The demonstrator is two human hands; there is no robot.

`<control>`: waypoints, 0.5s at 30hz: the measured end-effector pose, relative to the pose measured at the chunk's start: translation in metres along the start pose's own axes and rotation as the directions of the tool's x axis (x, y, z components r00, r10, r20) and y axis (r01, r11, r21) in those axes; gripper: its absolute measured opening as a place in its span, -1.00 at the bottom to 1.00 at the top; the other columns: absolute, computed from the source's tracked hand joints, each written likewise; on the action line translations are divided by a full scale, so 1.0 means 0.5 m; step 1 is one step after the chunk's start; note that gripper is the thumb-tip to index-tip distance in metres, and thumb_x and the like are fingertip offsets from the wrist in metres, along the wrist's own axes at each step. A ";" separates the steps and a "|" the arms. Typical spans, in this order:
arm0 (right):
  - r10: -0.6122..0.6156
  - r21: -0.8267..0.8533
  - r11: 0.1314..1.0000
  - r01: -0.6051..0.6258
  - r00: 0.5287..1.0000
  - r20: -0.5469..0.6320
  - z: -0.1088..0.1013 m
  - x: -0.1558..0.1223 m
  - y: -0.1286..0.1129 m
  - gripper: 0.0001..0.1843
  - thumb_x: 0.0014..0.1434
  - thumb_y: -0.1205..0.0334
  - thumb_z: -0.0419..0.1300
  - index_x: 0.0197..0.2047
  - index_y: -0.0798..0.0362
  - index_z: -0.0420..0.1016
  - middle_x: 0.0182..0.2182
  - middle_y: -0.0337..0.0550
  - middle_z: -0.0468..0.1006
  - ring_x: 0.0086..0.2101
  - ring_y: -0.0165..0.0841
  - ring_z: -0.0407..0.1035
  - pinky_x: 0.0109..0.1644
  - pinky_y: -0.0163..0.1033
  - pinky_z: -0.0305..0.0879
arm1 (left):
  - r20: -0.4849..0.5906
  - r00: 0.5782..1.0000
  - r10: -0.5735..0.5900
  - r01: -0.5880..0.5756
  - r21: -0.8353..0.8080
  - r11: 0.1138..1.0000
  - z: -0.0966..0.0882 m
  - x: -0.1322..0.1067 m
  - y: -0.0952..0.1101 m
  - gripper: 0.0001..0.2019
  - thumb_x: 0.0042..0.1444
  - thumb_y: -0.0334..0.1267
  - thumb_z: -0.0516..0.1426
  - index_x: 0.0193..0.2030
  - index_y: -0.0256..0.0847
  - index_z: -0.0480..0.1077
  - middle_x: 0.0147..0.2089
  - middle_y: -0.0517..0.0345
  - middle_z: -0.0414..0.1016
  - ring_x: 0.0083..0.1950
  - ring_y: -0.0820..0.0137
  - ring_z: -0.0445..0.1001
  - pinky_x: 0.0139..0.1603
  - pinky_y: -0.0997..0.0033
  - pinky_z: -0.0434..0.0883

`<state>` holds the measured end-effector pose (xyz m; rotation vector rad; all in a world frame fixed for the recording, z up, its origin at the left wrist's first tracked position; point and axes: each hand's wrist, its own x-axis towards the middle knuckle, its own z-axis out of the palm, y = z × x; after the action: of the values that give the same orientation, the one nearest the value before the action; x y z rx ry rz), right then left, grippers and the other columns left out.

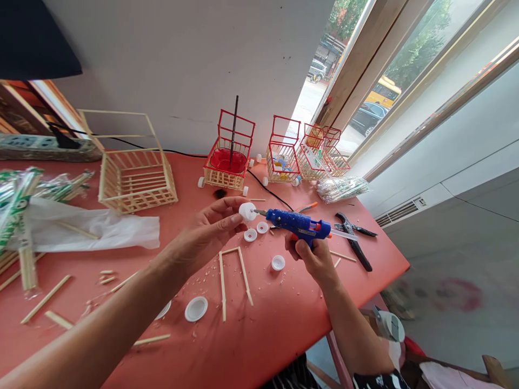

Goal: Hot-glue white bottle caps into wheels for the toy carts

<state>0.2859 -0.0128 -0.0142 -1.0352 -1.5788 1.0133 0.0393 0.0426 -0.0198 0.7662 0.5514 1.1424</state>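
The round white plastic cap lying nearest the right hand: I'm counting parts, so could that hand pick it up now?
Probably not: the right hand grips the blue plastic glue gun, though nothing covers the round white plastic cap close by.

Legible text: none from where I stand. Blue glue gun (pixel 294 221), 4 o'clock of centre: label (pixel 306 232) too small. Green-printed wrappers (pixel 16 216), 9 o'clock: print unreadable.

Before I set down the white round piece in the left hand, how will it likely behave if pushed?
The white round piece would probably roll if stood on edge, given its circular rim. It seems light: the left hand holds it by a fingertip pinch. It may be fairly stiff, as its outline looks round in that pinch.
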 end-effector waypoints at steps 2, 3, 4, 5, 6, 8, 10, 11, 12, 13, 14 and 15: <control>-0.002 0.000 1.000 0.002 1.000 -0.007 0.000 0.000 0.001 -0.47 0.37 -0.26 0.21 -0.23 0.10 0.52 -0.46 -0.19 0.44 -0.56 -0.47 0.18 -0.49 -0.29 0.13 | 0.005 1.000 0.000 0.000 0.001 1.000 -0.001 0.000 0.000 -0.66 0.03 -0.22 0.49 -0.03 -0.14 0.66 -0.06 0.07 0.70 -0.07 0.31 0.63 -0.08 0.39 0.53; -0.001 -0.006 1.000 0.001 1.000 -0.005 -0.001 0.000 0.001 -0.47 0.37 -0.26 0.21 -0.23 0.10 0.52 -0.46 -0.20 0.44 -0.56 -0.47 0.18 -0.49 -0.29 0.13 | 0.010 1.000 0.000 0.000 0.001 1.000 -0.001 0.000 0.000 -0.66 0.03 -0.23 0.48 -0.03 -0.14 0.66 -0.06 0.07 0.70 -0.08 0.32 0.63 -0.08 0.39 0.53; 0.000 -0.013 1.000 0.000 1.000 -0.002 -0.001 0.000 0.002 -0.48 0.37 -0.26 0.21 -0.23 0.10 0.53 -0.45 -0.19 0.45 -0.56 -0.47 0.18 -0.48 -0.29 0.14 | 0.014 1.000 0.001 -0.001 0.000 1.000 -0.001 0.000 0.000 -0.67 0.04 -0.24 0.48 -0.03 -0.13 0.66 -0.06 0.07 0.70 -0.09 0.32 0.63 -0.08 0.39 0.53; 0.002 -0.021 1.000 -0.002 1.000 0.002 -0.001 0.000 0.002 -0.48 0.37 -0.26 0.21 -0.22 0.09 0.53 -0.44 -0.18 0.45 -0.56 -0.47 0.18 -0.48 -0.28 0.15 | 0.016 1.000 0.002 -0.002 -0.002 1.000 -0.001 0.000 0.001 -0.67 0.05 -0.25 0.47 -0.02 -0.13 0.66 -0.06 0.07 0.70 -0.10 0.33 0.63 -0.09 0.39 0.53; 0.006 -0.029 1.000 -0.006 1.000 0.005 -0.001 0.000 0.002 -0.48 0.37 -0.26 0.21 -0.22 0.09 0.53 -0.44 -0.18 0.46 -0.55 -0.46 0.19 -0.48 -0.28 0.15 | 0.015 1.000 0.004 -0.004 -0.005 1.000 -0.001 0.000 0.001 -0.68 0.06 -0.26 0.47 -0.02 -0.13 0.66 -0.06 0.07 0.70 -0.10 0.33 0.63 -0.10 0.39 0.52; 0.017 -0.037 0.999 -0.017 1.000 0.005 -0.001 -0.001 0.001 -0.46 0.37 -0.28 0.20 -0.22 0.09 0.52 -0.43 -0.17 0.47 -0.55 -0.45 0.19 -0.48 -0.27 0.14 | 0.010 1.000 0.007 -0.007 -0.011 1.000 -0.001 0.000 0.002 -0.69 0.06 -0.26 0.46 -0.03 -0.14 0.66 -0.07 0.06 0.70 -0.12 0.33 0.62 -0.11 0.39 0.52; 0.021 -0.041 0.999 -0.021 1.000 0.006 -0.001 -0.001 0.000 -0.45 0.36 -0.30 0.19 -0.23 0.09 0.52 -0.43 -0.16 0.47 -0.55 -0.44 0.20 -0.49 -0.27 0.14 | 0.002 1.000 0.007 -0.007 -0.014 1.000 0.000 0.000 0.003 -0.68 0.05 -0.26 0.47 -0.04 -0.16 0.66 -0.09 0.05 0.70 -0.15 0.35 0.61 -0.13 0.40 0.51; 0.018 -0.040 0.999 -0.018 1.000 0.009 -0.001 -0.001 0.000 -0.45 0.36 -0.30 0.20 -0.24 0.09 0.51 -0.42 -0.15 0.47 -0.55 -0.44 0.20 -0.49 -0.27 0.13 | 0.000 1.000 0.008 -0.008 -0.014 1.000 0.000 0.000 0.003 -0.68 0.05 -0.25 0.48 -0.04 -0.17 0.66 -0.09 0.05 0.70 -0.15 0.35 0.61 -0.13 0.40 0.50; 0.013 -0.038 0.999 -0.012 1.000 0.012 0.000 -0.001 0.000 -0.44 0.36 -0.30 0.20 -0.25 0.09 0.51 -0.42 -0.15 0.46 -0.54 -0.44 0.20 -0.49 -0.27 0.13 | -0.001 1.000 0.008 -0.008 -0.013 1.000 0.000 0.000 0.003 -0.68 0.04 -0.26 0.48 -0.04 -0.17 0.66 -0.10 0.05 0.70 -0.16 0.36 0.60 -0.13 0.41 0.50; 0.007 -0.037 0.999 -0.007 1.000 0.017 0.000 -0.001 -0.001 -0.45 0.35 -0.30 0.21 -0.25 0.09 0.51 -0.42 -0.15 0.46 -0.54 -0.44 0.21 -0.49 -0.27 0.14 | -0.001 1.000 0.009 -0.009 -0.011 1.000 0.000 0.000 0.003 -0.69 0.04 -0.26 0.48 -0.04 -0.16 0.66 -0.09 0.05 0.70 -0.15 0.35 0.60 -0.13 0.41 0.50; 0.005 -0.037 0.999 -0.004 1.000 0.020 0.000 -0.001 -0.001 -0.45 0.35 -0.30 0.21 -0.25 0.09 0.51 -0.42 -0.15 0.46 -0.54 -0.44 0.21 -0.48 -0.27 0.14 | -0.002 1.000 0.010 -0.010 -0.008 1.000 0.000 -0.001 0.003 -0.69 0.05 -0.27 0.47 -0.05 -0.16 0.66 -0.08 0.05 0.70 -0.13 0.35 0.61 -0.12 0.41 0.50; 0.004 -0.038 0.999 -0.003 1.000 0.019 0.000 -0.001 -0.001 -0.45 0.36 -0.29 0.21 -0.25 0.10 0.51 -0.42 -0.15 0.46 -0.54 -0.44 0.21 -0.48 -0.27 0.14 | -0.001 1.000 0.009 -0.009 -0.005 1.000 0.000 -0.001 0.002 -0.70 0.06 -0.28 0.47 -0.05 -0.15 0.67 -0.08 0.06 0.70 -0.11 0.34 0.61 -0.11 0.41 0.51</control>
<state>0.2859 -0.0136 -0.0140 -1.0576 -1.6179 1.0011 0.0387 0.0424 -0.0187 0.7644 0.5462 1.1525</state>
